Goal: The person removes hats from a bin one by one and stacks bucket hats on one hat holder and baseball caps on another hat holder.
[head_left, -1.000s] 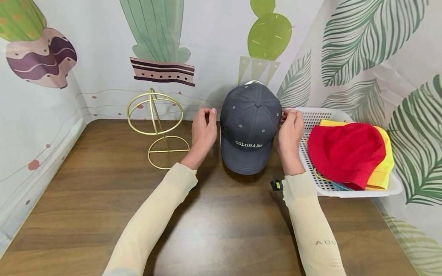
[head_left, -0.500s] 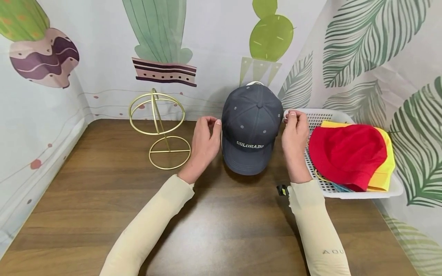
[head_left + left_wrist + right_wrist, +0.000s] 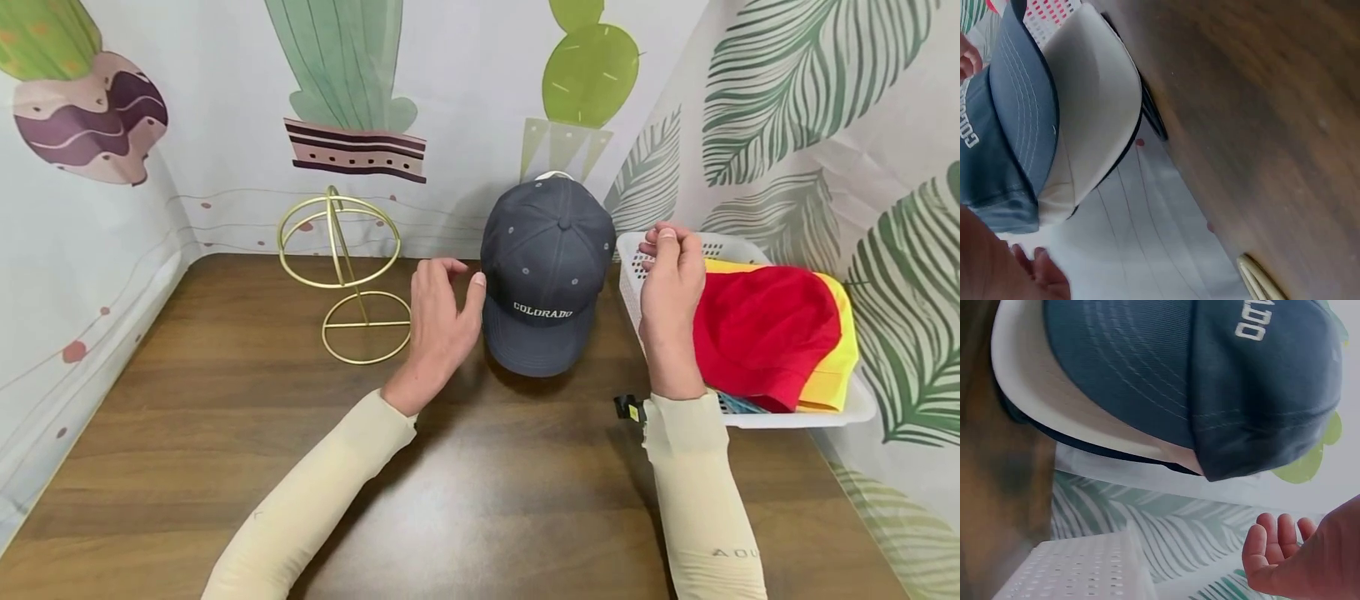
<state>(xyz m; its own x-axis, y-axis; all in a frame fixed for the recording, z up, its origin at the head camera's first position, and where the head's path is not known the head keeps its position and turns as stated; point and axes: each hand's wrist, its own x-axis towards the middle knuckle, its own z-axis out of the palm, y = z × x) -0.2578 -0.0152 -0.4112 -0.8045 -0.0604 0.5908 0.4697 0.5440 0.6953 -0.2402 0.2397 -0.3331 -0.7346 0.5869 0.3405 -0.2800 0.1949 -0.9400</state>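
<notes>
A dark blue-grey baseball cap (image 3: 551,250) lettered COLORADO sits upright near the back wall, its brim facing me. Under it a cream cap brim (image 3: 1094,87) shows in the left wrist view, with a dark edge lower down. What holds the caps up is hidden. My left hand (image 3: 444,325) is at the cap's left side, fingers loosely bent, thumb tip close to the fabric; whether it touches I cannot tell. To the right, apart from the cap, my right hand (image 3: 672,296) hovers over the basket's left part with relaxed fingers and holds nothing.
A gold wire hat stand (image 3: 341,267) stands left of the caps. The white perforated basket (image 3: 795,419) at right holds a red hat (image 3: 772,333) and a yellow hat (image 3: 843,350). Patterned cloth hangs behind the wooden table (image 3: 450,517).
My right hand has left the cap's right side and moved right, over the basket. The left hand has shifted slightly toward me and its fingers have spread. The cap stays in place.
</notes>
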